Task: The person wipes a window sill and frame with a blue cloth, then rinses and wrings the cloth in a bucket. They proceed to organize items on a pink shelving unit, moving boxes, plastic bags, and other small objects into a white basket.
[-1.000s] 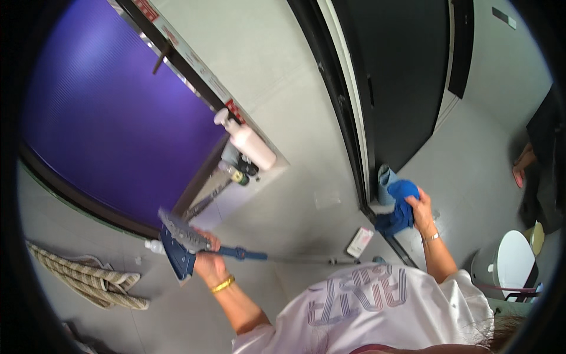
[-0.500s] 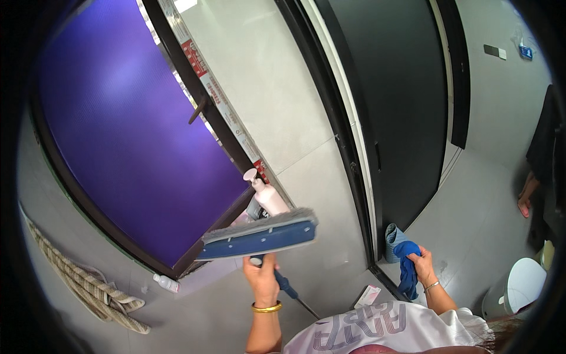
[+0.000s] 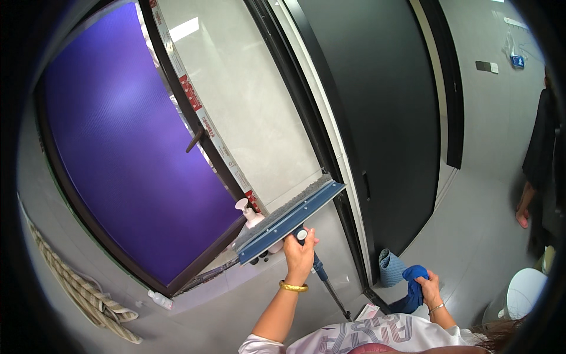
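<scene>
1. Blue squeegee: neck gripped by left hand, fingers wrapped; head held just beyond, long axis slanted from window ledge toward black door frame.
2. Blue cloth: bunched in right hand's closed grip, well apart.
3. Pump bottle: partly hidden by squeegee.

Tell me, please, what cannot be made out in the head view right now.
In the head view:
- Pump bottle: lower part hidden behind the brush head.
- Pole: far end hidden by the white shirt.
- Blue cloth: partly covered by the right hand.
- Other person: cut off by the dark right rim.
- White container: bottom hidden by hair.
</scene>
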{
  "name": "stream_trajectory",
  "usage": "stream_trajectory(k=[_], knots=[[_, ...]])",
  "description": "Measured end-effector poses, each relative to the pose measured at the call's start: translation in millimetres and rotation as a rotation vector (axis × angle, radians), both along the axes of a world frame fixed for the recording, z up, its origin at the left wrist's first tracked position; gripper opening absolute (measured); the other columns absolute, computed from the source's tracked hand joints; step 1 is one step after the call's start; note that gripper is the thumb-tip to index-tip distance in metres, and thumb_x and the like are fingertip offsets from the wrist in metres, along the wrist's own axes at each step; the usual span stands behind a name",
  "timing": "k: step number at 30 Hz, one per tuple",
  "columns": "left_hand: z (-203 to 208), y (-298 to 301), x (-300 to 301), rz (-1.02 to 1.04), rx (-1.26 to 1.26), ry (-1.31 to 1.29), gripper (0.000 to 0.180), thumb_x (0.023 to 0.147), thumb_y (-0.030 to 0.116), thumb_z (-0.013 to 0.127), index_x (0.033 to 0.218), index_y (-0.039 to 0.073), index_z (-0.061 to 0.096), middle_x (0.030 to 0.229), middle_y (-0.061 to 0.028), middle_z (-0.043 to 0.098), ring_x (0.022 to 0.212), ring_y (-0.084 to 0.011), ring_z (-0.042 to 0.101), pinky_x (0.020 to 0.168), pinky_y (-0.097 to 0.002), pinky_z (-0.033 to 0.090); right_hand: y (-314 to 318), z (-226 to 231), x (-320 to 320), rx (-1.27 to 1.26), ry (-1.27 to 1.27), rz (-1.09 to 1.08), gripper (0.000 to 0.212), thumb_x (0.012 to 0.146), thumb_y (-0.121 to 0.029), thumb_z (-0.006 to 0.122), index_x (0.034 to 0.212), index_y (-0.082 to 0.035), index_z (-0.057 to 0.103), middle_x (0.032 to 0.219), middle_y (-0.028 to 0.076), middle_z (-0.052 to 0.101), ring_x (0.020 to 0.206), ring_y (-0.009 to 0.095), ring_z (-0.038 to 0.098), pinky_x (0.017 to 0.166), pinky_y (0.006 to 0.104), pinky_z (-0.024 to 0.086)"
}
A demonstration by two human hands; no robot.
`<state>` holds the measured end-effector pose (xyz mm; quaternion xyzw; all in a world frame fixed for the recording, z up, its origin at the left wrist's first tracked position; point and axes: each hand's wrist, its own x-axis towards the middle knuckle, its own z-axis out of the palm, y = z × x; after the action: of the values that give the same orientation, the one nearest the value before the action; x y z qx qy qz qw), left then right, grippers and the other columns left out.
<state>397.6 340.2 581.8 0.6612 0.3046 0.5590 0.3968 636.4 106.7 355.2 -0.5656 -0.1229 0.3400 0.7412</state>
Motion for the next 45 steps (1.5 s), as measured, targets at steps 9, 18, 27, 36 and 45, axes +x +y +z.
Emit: stream_trajectory(k=[9,18,27,36,45], knots=[[8,44,41,0.166,0.094,0.048,0.022,0.087,0.014,0.064,0.091,-0.001,0.048,0.074,-0.0068,0.059,0.056,-0.0149,0.062,0.050,-0.0272,0.050,-22,-12,29,-0.083,-0.002,-0.059,0.024,0.070,0.002,0.060,0.093,0.006,0.062,0.076,0.011,0.065,0.060,0.019,0.063,0.056,0.0305,0.054],[-43,70,34,0.196,0.010,0.000,0.023,0.088,0.013,0.064,0.094,-0.001,0.047,0.079,-0.0070,0.060,0.065,-0.0142,0.063,0.057,-0.0265,0.053,-15,-28,51,-0.152,-0.005,-0.013,0.025,0.070,0.002,0.061,0.095,0.006,0.062,0.077,0.011,0.065,0.061,0.020,0.063,0.057,0.0318,0.055],[-50,84,26,0.387,0.094,0.232,0.044,0.083,0.024,0.069,0.110,-0.002,0.047,0.086,-0.0146,0.063,0.081,-0.0282,0.062,0.075,-0.0388,0.048,-7,-34,62,-0.155,0.012,0.030,0.027,0.071,0.004,0.059,0.098,0.007,0.060,0.080,0.013,0.065,0.065,0.023,0.066,0.061,0.0346,0.058],[-93,33,-5,0.548,0.287,0.091,0.045,0.080,0.011,0.071,0.115,0.002,0.045,0.102,-0.0085,0.051,0.083,-0.0165,0.052,0.070,-0.0269,0.045,-9,-35,72,-0.161,0.034,0.031,0.030,0.071,0.004,0.059,0.101,0.007,0.060,0.081,0.014,0.065,0.065,0.025,0.066,0.062,0.0365,0.058],[-94,-24,-50,0.458,0.143,0.098,0.029,0.091,0.010,0.056,0.065,0.000,0.049,0.064,-0.0035,0.049,0.063,-0.0110,0.044,0.058,-0.0260,0.037,-4,-52,69,-0.208,0.032,0.005,0.026,0.072,0.004,0.060,0.097,0.006,0.060,0.079,0.015,0.065,0.064,0.025,0.065,0.059,0.0376,0.057]])
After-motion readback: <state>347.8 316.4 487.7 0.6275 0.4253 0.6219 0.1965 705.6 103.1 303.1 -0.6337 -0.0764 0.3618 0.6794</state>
